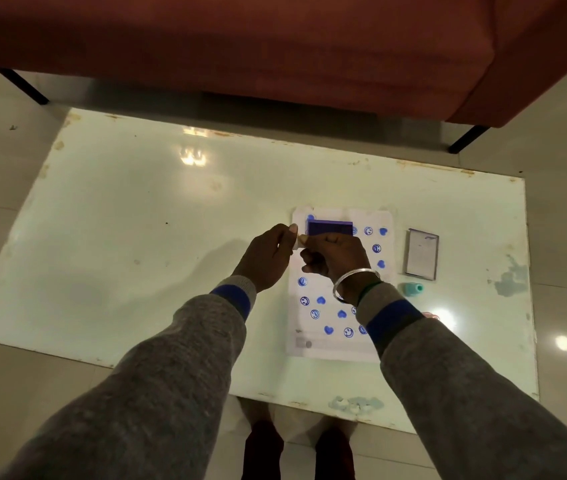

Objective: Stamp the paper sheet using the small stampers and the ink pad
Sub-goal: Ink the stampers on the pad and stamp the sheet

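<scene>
Sleeves (178, 358) grey | left fingers (289, 234) – right fingers (312, 262) – both pinching stamper (296, 247) | ink pad (330, 227) beyond

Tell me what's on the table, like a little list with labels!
paper sheet: flat on the white table, covered in blue smileys and hearts
ink pad: open, on the sheet's far end
lid: on the table, right of the sheet
small stamper: held above the sheet
left hand: pinches the small stamper
right hand: pinches it too
teal stamper: lying on its side, right of the sheet
</scene>
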